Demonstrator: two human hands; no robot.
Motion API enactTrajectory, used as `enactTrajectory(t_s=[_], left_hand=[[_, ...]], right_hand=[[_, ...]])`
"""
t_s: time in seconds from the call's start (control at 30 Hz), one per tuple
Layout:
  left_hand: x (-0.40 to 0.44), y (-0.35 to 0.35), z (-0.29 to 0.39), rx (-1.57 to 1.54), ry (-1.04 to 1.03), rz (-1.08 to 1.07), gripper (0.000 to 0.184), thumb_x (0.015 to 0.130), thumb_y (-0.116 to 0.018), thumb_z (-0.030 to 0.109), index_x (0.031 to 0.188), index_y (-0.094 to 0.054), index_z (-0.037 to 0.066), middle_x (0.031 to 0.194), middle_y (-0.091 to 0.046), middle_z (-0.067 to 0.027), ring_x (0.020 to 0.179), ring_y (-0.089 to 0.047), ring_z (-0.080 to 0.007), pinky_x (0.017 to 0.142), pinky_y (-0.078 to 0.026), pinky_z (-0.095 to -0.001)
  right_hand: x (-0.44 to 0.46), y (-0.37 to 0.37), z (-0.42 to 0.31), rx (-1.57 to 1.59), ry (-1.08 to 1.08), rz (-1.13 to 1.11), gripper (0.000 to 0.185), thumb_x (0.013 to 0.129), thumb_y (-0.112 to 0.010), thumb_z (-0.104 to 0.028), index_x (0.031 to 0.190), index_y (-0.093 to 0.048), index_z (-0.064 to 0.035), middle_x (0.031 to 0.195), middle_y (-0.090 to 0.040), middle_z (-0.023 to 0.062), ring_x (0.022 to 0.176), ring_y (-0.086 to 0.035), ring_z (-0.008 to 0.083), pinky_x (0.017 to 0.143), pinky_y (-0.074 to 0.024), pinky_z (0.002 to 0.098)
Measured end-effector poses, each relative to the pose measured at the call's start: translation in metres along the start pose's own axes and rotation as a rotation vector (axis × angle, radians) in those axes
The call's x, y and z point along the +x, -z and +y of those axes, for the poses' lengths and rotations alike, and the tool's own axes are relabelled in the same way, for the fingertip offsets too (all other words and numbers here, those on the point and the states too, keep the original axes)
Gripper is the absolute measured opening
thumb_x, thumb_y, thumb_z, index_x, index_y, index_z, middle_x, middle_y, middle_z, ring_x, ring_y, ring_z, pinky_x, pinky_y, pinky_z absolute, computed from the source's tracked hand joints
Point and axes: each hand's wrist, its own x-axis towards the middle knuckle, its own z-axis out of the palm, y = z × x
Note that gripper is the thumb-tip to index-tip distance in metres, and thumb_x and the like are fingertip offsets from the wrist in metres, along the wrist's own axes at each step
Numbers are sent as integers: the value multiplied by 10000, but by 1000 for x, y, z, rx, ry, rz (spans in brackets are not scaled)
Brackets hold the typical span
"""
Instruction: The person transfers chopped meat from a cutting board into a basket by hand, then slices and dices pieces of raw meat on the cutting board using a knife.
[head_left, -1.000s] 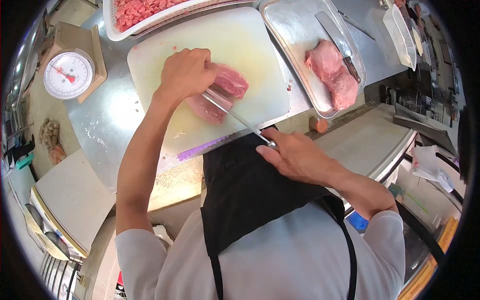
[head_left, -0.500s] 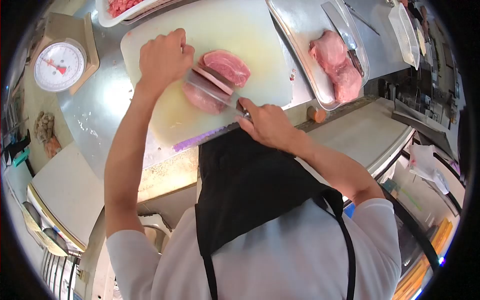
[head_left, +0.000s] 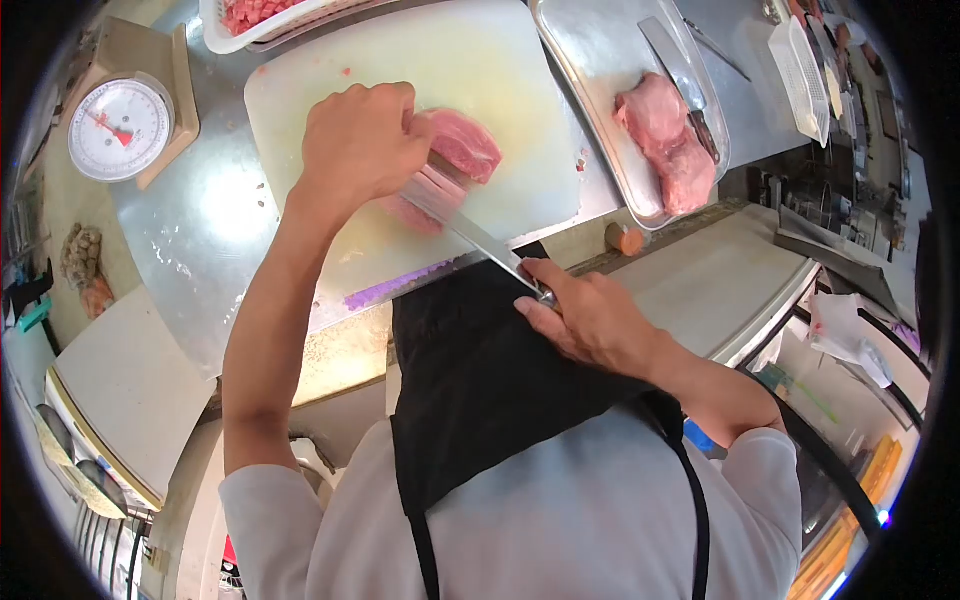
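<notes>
A: Right hand (head_left: pixel 590 310)?
B: Closed round the handle of the knife (head_left: pixel 485 242), just past the board's near edge. Blade slants back over the meat.

A: Left hand (head_left: pixel 365 140)?
B: Fingers curled by the left ends of the pieces, knuckles up. Fingertips are tucked under, so can't tell whether they pinch meat or just press on it.

A: Meat?
B: Mid-board, nearer the near edge than the far one. One red piece (head_left: pixel 468 147) on the far side of the blade, paler meat (head_left: pixel 412 214) on the near side. Looks like a thin slice between, but blade and blur make that unsure. All on the cutting board (head_left: pixel 520 80).

A: Main risk?
B: Left fingertips. Blade tip end is close to them; if they sit in its line, a long stroke could nick one. Cause: hidden tips, moist meat.

A: Next?
B: Meat skidding. Surface looks wet, so a light hold could let it slide or twist, giving a wedge-shaped slice.

A: Right side?
B: Handle is low, close to the apron (head_left: pixel 490 380). Pulling too far back could snag cloth or run the edge off the board.

A: Around it?
B: Tray (head_left: pixel 575 45) off the board's right edge, larger meat (head_left: pixel 665 140) toward its near end, second knife (head_left: pixel 670 55) alongside. Low risk.
</notes>
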Motion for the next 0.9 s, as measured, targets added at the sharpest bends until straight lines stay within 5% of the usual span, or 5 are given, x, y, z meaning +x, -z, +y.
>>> enactTrajectory(t_s=[0.17,0.47,0.67,0.9], left_hand=[[15,-12,-32,-59,53,-49,210,813,-645,248,812,-715,50,717,-709,-185,727,-704,-377,744,-543,-479],[13,-20,-37,133,98,91,196,816,-635,227,830,-704,44,708,-700,-201,677,-702,-370,676,-555,-494],[15,-12,-41,98,-52,151,237,854,-614,232,811,-705,18,716,-702,-208,707,-709,-398,698,-562,-503],[-14,5,10,105,0,57,269,914,-633,283,809,-700,45,731,-698,-181,739,-689,-409,724,-536,-502]], right_hand=[[32,-6,-14,-24,-62,-103,361,1040,-620,-319,1241,-572,-23,712,-667,251,723,-672,486,690,-533,554],[75,-52,44,-18,161,76,341,1023,-619,-316,1198,-574,-27,684,-679,234,673,-687,470,665,-554,570],[54,-32,35,72,171,98,338,1011,-642,-307,1168,-621,-8,722,-675,268,725,-672,500,693,-539,555],[-5,-9,18,114,43,-13,367,1023,-638,-308,1220,-610,0,733,-678,253,734,-673,487,684,-525,549]])
